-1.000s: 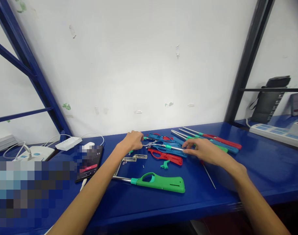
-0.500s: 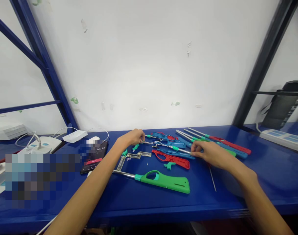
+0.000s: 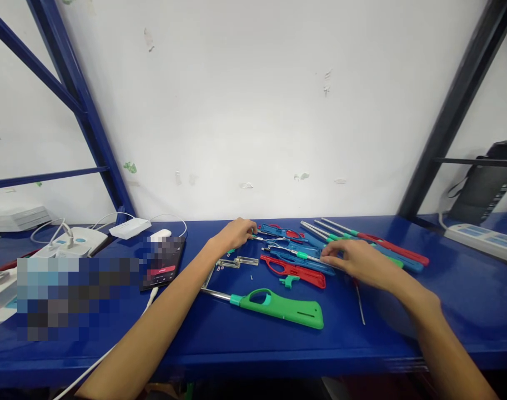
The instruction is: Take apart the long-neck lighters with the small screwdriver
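Observation:
My right hand [image 3: 347, 258] pinches the silver metal tube [image 3: 316, 259] of a lighter; a teal collar [image 3: 302, 255] sits on it and thin wire runs out leftward. My left hand [image 3: 240, 233] has its fingers closed at the left end of the blue casing parts [image 3: 275, 229]; what lies between the fingertips is hidden. Below the tube are a blue casing half [image 3: 320, 265], a red casing half [image 3: 301, 272] and a teal trigger [image 3: 290, 281]. Clear fuel tanks [image 3: 248, 261] lie by my left forearm. Nearest me rests a whole green stick lighter [image 3: 282, 310].
Several stick lighters, including a red one [image 3: 405, 253], lie at the right. A thin screwdriver [image 3: 360, 305] lies below my right hand. At the left are a phone [image 3: 165, 264], cables and a power strip [image 3: 84, 240]. A white wall stands behind the blue table [image 3: 386, 333].
My left hand has moved slightly right and away from me, from the wire's end toward the blue casing parts. My right hand keeps its grip on the metal tube. The view has shifted slightly.

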`<state>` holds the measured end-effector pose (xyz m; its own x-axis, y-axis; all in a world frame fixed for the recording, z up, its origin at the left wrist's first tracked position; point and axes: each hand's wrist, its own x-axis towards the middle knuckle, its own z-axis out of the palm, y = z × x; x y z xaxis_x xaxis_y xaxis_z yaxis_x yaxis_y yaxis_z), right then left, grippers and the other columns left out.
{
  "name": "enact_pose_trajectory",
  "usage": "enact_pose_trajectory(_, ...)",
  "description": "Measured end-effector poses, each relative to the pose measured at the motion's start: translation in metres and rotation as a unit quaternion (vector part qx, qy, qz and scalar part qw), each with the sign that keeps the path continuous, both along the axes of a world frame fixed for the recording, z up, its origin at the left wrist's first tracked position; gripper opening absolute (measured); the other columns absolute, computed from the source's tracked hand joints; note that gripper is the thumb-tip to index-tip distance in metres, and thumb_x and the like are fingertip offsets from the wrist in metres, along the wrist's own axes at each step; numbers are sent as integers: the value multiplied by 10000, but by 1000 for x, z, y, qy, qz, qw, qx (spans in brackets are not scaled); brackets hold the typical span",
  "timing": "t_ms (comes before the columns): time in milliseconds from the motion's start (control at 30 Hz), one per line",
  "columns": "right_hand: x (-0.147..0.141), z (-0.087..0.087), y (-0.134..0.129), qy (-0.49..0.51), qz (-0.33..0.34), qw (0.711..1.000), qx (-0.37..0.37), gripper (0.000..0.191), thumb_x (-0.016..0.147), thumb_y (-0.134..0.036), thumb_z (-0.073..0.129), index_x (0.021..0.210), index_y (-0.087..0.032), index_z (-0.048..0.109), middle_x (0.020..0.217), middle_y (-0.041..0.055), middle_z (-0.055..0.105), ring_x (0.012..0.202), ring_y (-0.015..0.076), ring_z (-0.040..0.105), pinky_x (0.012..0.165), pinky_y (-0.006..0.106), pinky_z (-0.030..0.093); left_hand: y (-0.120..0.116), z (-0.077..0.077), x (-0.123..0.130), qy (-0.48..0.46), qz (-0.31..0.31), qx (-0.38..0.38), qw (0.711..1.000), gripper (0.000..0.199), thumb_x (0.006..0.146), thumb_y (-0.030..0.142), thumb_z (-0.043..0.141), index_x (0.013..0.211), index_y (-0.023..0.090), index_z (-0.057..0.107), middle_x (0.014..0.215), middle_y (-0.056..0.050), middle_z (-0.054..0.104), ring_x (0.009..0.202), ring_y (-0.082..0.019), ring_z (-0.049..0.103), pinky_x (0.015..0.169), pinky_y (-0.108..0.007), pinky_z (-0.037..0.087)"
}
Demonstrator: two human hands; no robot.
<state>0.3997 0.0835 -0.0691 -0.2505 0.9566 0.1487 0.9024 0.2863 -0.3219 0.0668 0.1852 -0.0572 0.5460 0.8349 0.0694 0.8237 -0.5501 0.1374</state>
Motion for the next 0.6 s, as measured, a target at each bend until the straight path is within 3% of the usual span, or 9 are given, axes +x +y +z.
enact_pose_trajectory(133, -9, 6, -7, 20, 43, 999, -12, 274, 972, -408, 530, 1016, -265, 760, 1045, 52, 787, 886, 259, 705, 762, 338, 490, -11, 7, 11, 3, -5, 19, 1000, 350, 1000, 352, 648, 1307, 185, 619, 1324, -111, 636, 1102, -254, 667, 922, -468, 583)
enact_pose_trajectory(233, -12, 10, -12, 36, 45, 998, -17, 283, 965, -478, 563, 994, -265, 746, 1000, 44, 774, 802, 237, 686, 705, 323, 481, -20, 10, 21, 11, -22, 4, 1000, 348, 999, 351, 649, 1304, 185, 622, 1323, -110, 637, 1098, -253, 668, 917, -463, 585)
enact_pose_trajectory(367, -17, 15, -20, 61, 74, 994, -54, 296, 913, -562, 648, 943, -282, 738, 813, 3, 710, 710, 199, 631, 611, 285, 433, -33, 10, 34, 24, -56, -41, 997, 328, 1002, 350, 644, 1290, 193, 634, 1325, -108, 639, 1090, -246, 669, 912, -450, 587)
enact_pose_trajectory(467, -23, 16, -24, 77, 113, 986, -96, 253, 907, -528, 676, 915, -280, 725, 707, -22, 649, 637, 174, 580, 554, 271, 379, -40, 10, 40, 27, -78, -72, 994, 339, 1000, 353, 648, 1293, 185, 629, 1312, -107, 643, 1087, -250, 671, 911, -456, 587)
enact_pose_trajectory(600, -25, 13, -23, 62, 125, 985, -100, 167, 916, -442, 681, 944, -281, 714, 737, -19, 686, 676, 180, 620, 583, 268, 405, -44, 10, 43, 20, -101, -107, 989, 341, 997, 355, 652, 1285, 174, 630, 1287, -103, 653, 1071, -249, 678, 899, -454, 591)
